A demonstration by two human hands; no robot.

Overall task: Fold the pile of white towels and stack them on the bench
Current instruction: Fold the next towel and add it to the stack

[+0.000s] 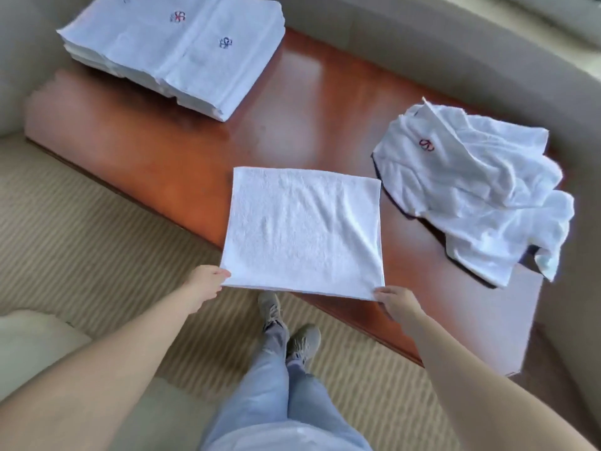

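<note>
You won't find readable text here, just small embroidered logos on the stacked towels [169,50] and crumpled pile [471,190].

Single head-worn view, wide-angle, looking steeply down and forward from standing height over the bench [201,151]; near edge close, floor [81,222] below.

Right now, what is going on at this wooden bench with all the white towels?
A person is folding towels. The left hand and right hand each pinch a near corner of a flat white terry towel on the glossy reddish wooden bench. A stack of folded towels lies far left; a crumpled unfolded pile waits right.
</note>
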